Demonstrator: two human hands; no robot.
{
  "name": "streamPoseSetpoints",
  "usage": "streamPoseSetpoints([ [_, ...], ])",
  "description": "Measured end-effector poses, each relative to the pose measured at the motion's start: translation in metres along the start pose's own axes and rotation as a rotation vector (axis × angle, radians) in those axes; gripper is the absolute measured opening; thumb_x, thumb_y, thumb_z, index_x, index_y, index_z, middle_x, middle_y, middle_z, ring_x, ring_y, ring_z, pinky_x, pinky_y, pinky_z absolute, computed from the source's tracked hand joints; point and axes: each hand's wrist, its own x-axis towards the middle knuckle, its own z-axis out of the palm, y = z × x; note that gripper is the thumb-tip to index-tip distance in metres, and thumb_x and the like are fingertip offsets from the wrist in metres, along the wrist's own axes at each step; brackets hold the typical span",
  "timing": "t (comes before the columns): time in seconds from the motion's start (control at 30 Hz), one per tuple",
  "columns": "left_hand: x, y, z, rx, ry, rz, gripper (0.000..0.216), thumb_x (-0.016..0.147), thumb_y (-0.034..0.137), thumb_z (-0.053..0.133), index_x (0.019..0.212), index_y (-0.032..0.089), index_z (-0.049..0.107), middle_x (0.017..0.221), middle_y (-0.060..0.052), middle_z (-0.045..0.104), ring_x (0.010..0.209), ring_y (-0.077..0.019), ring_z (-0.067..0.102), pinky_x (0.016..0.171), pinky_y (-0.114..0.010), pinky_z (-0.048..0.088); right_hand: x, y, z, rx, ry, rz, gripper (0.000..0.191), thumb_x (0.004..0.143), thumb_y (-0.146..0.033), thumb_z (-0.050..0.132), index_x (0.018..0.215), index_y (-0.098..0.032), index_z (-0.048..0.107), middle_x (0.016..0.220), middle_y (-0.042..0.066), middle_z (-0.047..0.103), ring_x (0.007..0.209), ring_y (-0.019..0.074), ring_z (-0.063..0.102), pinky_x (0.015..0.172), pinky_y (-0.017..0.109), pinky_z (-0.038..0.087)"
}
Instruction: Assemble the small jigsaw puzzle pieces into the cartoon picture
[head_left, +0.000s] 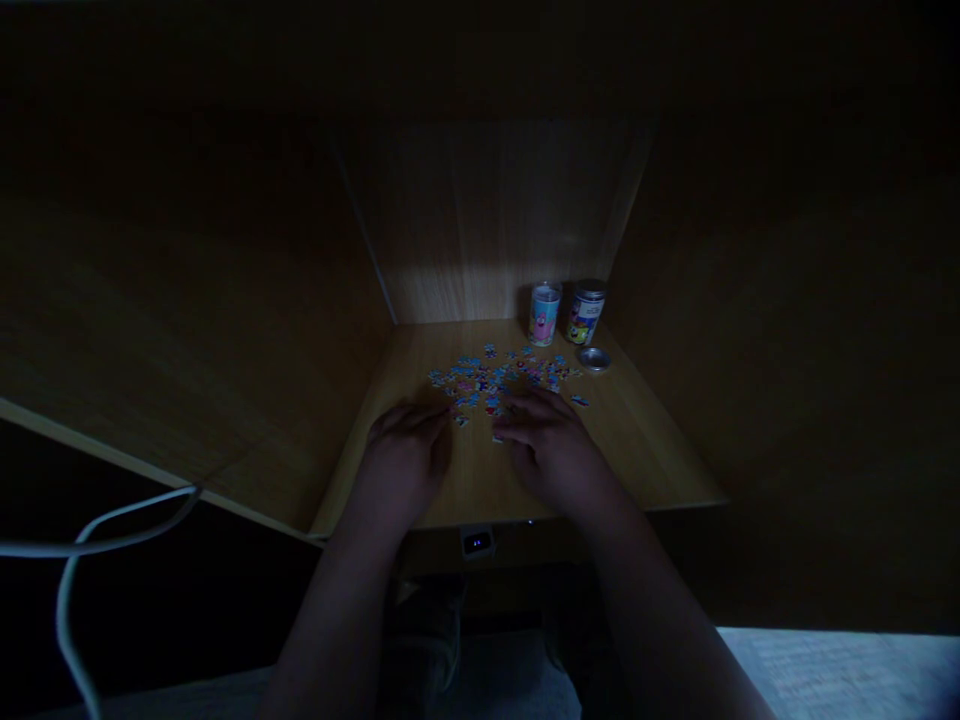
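Observation:
Many small jigsaw puzzle pieces (491, 380), mostly blue with pink and dark patches, lie loose on the wooden board. My left hand (405, 440) rests at the near left edge of the spread. Its fingers are bent, with index finger and thumb close together by the nearest pieces; what they pinch, if anything, is too dark to make out. My right hand (546, 440) lies over the near right side, fingers stretched out and thumb apart. A loose piece (497, 438) shows beside its thumb, and its fingers hide some pieces.
Behind the pieces stand a clear-topped cartoon can (544, 315) and a second cartoon can (585, 313) with a lid. A round metal lid (594, 359) lies before them. Wooden panels enclose the board (637, 455) at back and sides. A white cable (97, 530) hangs at left. Light is dim.

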Motion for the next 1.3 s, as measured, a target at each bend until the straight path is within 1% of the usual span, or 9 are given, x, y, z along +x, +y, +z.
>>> streamPoseSetpoints([
  [0.13,0.0,0.001,-0.002,0.065,0.011,-0.053,0.032,0.098,0.015,0.063,0.121,0.018,0.085,0.123,-0.012,0.084,0.118,-0.0369,0.074,0.112,-0.058,0.058,0.001,0.0,0.0,0.011,0.011,-0.003,0.029,0.097,-0.012,0.07,0.11,-0.029,0.089,0.143,0.006,0.076,0.145,0.0304,0.062,0.127,0.057,0.05],
  [0.23,-0.001,0.003,-0.004,0.093,0.031,-0.089,0.025,0.098,0.018,0.064,0.11,0.017,0.086,0.11,-0.013,0.085,0.111,-0.038,0.074,0.105,-0.058,0.06,0.002,-0.002,-0.003,0.026,0.035,0.0,0.031,0.098,-0.011,0.066,0.116,-0.025,0.086,0.143,0.008,0.075,0.142,0.0296,0.063,0.128,0.055,0.049],
  [0.3,-0.001,0.005,-0.005,0.077,0.052,-0.082,0.025,0.099,0.018,0.063,0.111,0.018,0.085,0.113,-0.013,0.084,0.112,-0.0373,0.073,0.104,-0.057,0.06,0.003,-0.003,-0.004,0.025,0.041,0.027,0.031,0.098,-0.01,0.064,0.119,-0.022,0.084,0.142,0.011,0.075,0.142,0.03,0.063,0.129,0.054,0.047],
  [0.43,0.0,0.008,-0.006,-0.029,0.044,0.028,0.03,0.104,0.022,0.062,0.128,0.025,0.081,0.136,-0.009,0.08,0.126,-0.0338,0.071,0.114,-0.058,0.055,0.004,-0.003,-0.005,0.01,0.043,0.07,0.03,0.098,-0.011,0.064,0.118,-0.022,0.083,0.141,0.013,0.075,0.144,0.0309,0.061,0.13,0.056,0.045],
  [0.6,0.002,0.01,-0.005,-0.172,-0.027,0.151,0.024,0.109,0.026,0.062,0.12,0.026,0.083,0.124,-0.006,0.084,0.123,-0.0299,0.074,0.114,-0.056,0.056,0.003,0.0,-0.003,0.008,0.024,0.064,0.026,0.099,-0.013,0.066,0.113,-0.024,0.085,0.137,0.011,0.076,0.14,0.0304,0.063,0.129,0.055,0.045],
  [0.73,0.002,0.01,-0.005,-0.323,-0.052,0.256,0.022,0.11,0.023,0.064,0.119,0.029,0.083,0.124,-0.003,0.085,0.124,-0.0264,0.075,0.111,-0.051,0.059,0.002,0.001,-0.002,0.015,0.009,0.053,0.025,0.101,-0.015,0.068,0.112,-0.028,0.087,0.135,0.009,0.077,0.137,0.0295,0.065,0.127,0.056,0.047],
  [0.8,0.002,0.01,-0.005,-0.362,-0.04,0.26,0.022,0.11,0.022,0.064,0.12,0.029,0.082,0.126,-0.003,0.084,0.123,-0.0255,0.075,0.11,-0.05,0.06,0.002,0.001,-0.002,0.023,0.005,0.038,0.027,0.1,-0.014,0.069,0.111,-0.029,0.088,0.135,0.008,0.077,0.137,0.029,0.065,0.126,0.055,0.048],
  [0.93,0.002,0.008,-0.004,-0.337,0.009,0.18,0.019,0.109,0.021,0.066,0.119,0.027,0.081,0.121,-0.005,0.084,0.114,-0.0264,0.075,0.102,-0.049,0.061,0.001,0.0,-0.003,0.043,-0.003,-0.002,0.028,0.099,-0.014,0.071,0.112,-0.031,0.089,0.139,0.008,0.077,0.138,0.0285,0.065,0.127,0.055,0.047],
  [1.3,0.003,0.008,-0.005,-0.322,-0.041,0.175,0.018,0.108,0.02,0.065,0.111,0.027,0.081,0.113,-0.003,0.084,0.109,-0.0262,0.074,0.097,-0.047,0.059,0.001,0.0,-0.003,0.056,-0.019,-0.02,0.032,0.099,-0.012,0.071,0.114,-0.033,0.089,0.14,0.008,0.077,0.137,0.0282,0.066,0.122,0.055,0.051],
])
